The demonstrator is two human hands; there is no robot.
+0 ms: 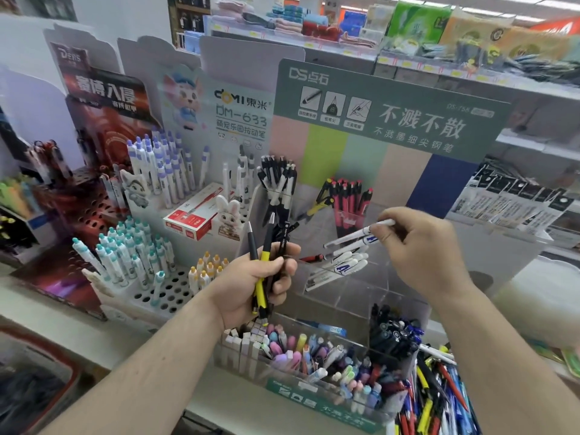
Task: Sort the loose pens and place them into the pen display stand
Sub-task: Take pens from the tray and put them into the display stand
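A person stands at a shop shelf crowded with pen displays, both bare arms reaching forward; the left hand (pixel 260 284) is closed round a bundle of loose pens (pixel 266 246), dark ones and a yellow-and-black one, held upright in front of the clear acrylic pen display stand (pixel 354 296); the right hand (pixel 420 249) pinches a single white pen with blue print (pixel 357 235) between fingertips and thumb, holding it nearly level above a middle compartment of the stand, where several matching white pens (pixel 339 268) already lie. Toward the stand's back edge, black-and-white pens (pixel 279 183) and red pens (pixel 348 196) stand upright in their own compartments; along its front edge, pastel pens (pixel 314 356) and dark blue pens (pixel 395 334) fill other sections. Sorting looks partly done; the bundle in the left hand remains, and a heap of mixed loose pens (pixel 436 400) lies just beside the stand's front right corner, so much is probably left.
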